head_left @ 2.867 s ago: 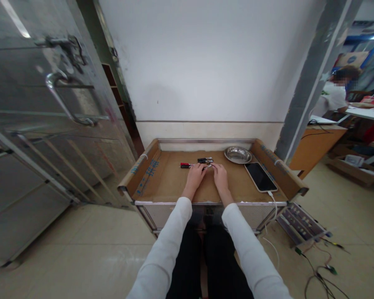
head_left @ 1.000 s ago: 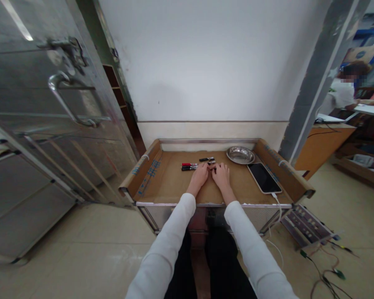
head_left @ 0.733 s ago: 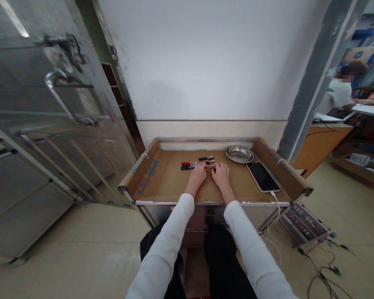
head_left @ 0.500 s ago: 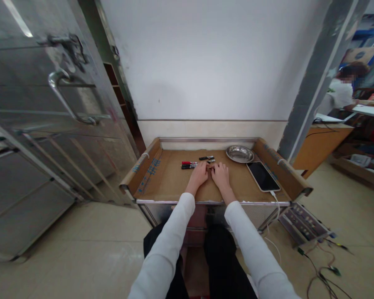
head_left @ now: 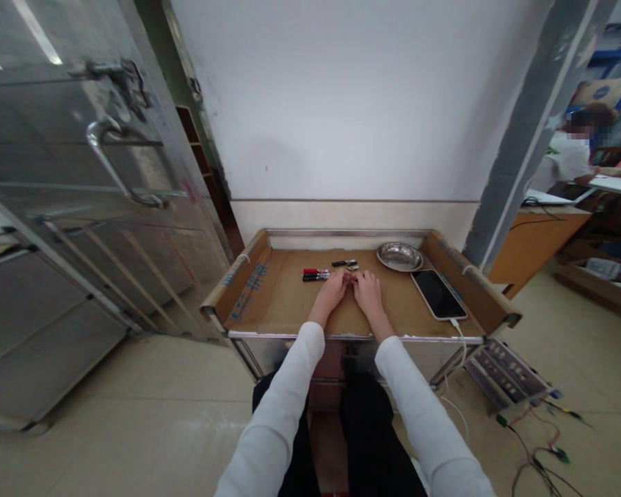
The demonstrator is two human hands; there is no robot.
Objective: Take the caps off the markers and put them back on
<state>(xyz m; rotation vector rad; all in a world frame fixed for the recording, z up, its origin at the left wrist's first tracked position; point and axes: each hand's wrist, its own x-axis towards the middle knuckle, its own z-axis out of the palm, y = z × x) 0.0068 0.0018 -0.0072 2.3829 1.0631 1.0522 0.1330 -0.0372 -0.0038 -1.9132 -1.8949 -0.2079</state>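
Note:
My left hand [head_left: 333,293] and my right hand [head_left: 367,290] meet over the middle of the cardboard-covered tabletop [head_left: 279,304]. Both sets of fingers are curled and close together, and what they pinch is too small and hidden to name. Just left of my left hand lie black marker pens [head_left: 313,277] side by side, with a red marker pen [head_left: 314,270] beyond them. Behind my fingertips rests another black pen [head_left: 344,262], with a small dark and silver piece [head_left: 352,268] beside it.
A round metal dish [head_left: 399,257] stands at the back right. In front of it a phone [head_left: 439,295] lies with a white cable [head_left: 461,338] hanging over the edge. Rolled cardboard sides [head_left: 489,286] border the table. A person [head_left: 574,155] sits far right.
My fingers have drawn slightly closer together at the same spot. The view has shifted a little; the pens, dish and phone stay in place.

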